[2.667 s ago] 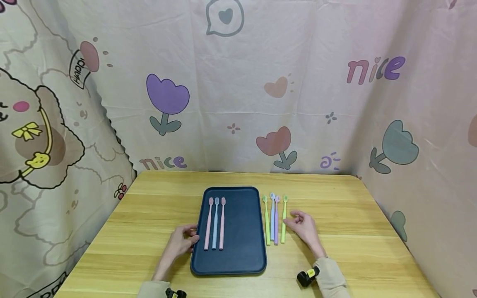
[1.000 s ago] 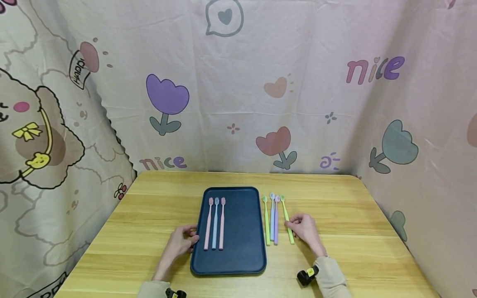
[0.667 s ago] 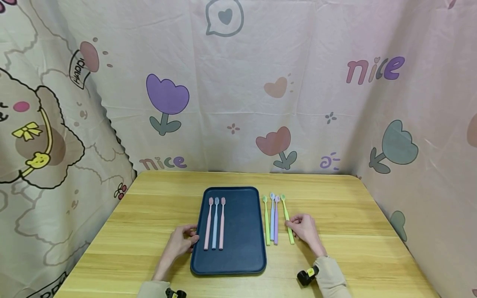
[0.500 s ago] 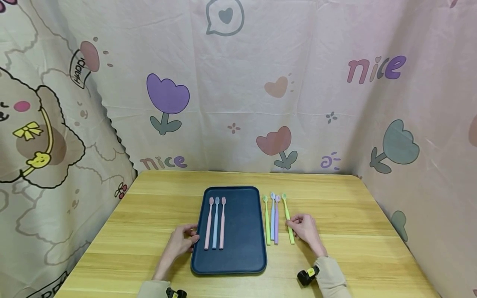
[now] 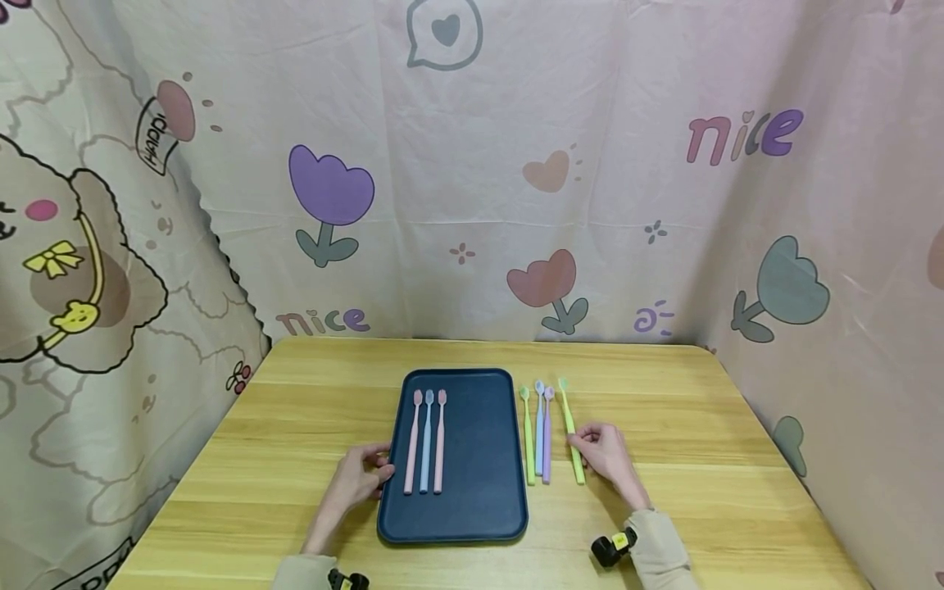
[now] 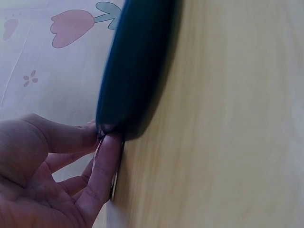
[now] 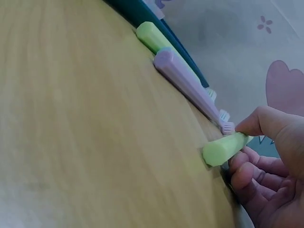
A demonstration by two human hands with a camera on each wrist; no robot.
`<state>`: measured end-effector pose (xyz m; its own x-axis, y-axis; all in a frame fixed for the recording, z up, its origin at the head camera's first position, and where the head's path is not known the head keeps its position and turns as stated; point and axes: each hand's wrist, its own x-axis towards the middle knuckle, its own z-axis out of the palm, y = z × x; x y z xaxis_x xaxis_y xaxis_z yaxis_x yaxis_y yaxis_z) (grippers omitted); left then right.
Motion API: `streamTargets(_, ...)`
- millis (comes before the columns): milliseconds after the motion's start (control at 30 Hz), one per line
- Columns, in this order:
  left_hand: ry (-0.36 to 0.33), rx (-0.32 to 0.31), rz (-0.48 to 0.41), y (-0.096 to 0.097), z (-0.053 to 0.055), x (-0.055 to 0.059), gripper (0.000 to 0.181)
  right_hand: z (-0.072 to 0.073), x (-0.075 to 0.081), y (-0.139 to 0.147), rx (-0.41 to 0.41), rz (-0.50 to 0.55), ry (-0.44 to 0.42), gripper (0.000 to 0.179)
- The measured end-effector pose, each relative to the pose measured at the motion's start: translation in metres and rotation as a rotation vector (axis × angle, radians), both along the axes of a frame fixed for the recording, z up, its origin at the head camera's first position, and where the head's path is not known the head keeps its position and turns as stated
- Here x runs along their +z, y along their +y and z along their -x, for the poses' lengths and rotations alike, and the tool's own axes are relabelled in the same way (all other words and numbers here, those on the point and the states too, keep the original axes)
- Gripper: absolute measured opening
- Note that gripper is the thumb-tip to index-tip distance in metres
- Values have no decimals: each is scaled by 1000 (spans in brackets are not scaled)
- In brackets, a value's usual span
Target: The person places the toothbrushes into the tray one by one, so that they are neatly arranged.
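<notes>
The left hand (image 5: 356, 479) pinches the tray (image 5: 479, 516) by its left edge. Three brushes (image 5: 425, 451) lie on it. Just right, on the table (image 5: 664, 401), lie a green brush (image 5: 528, 434), blue brush (image 5: 539, 418) and purple brush (image 5: 547, 442). The right hand (image 5: 605, 455) pinches the outer green brush (image 5: 569, 418) by its handle; best grip it lightly, clear of the purple one.

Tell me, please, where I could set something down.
Bare: tray right of its toothbrushes; table left of the left hand and right of the right hand. Crowded: between tray and right hand, where three toothbrushes lie beside the held green toothbrush.
</notes>
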<state>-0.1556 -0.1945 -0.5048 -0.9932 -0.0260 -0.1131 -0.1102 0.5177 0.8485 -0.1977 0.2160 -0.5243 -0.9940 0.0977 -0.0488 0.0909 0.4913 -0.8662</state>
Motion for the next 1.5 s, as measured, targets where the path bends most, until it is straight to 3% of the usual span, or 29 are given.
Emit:
streamTargets(467, -14, 2, 15, 0, 0, 1, 41, -7, 10, -1, 40, 139, -34, 15)
streamTargets(700, -3, 1, 16, 1, 0, 2, 40, -11, 20, -3, 165, 173, -15, 33)
streamTargets(867, -4, 1, 13, 1, 0, 2, 40, -12, 26, -8, 262, 184, 7, 35)
streamTargets(1067, 1, 2, 16, 1, -1, 1, 40, -12, 30, -19, 318, 224, -4, 35)
streamTargets(1300, 5, 1, 20, 1, 0, 1, 40, -13, 36, -36, 327, 271, -17, 34)
streamTargets(1500, -7, 5, 17, 2, 0, 1, 40, -14, 40, -53, 321, 248, -11, 30)
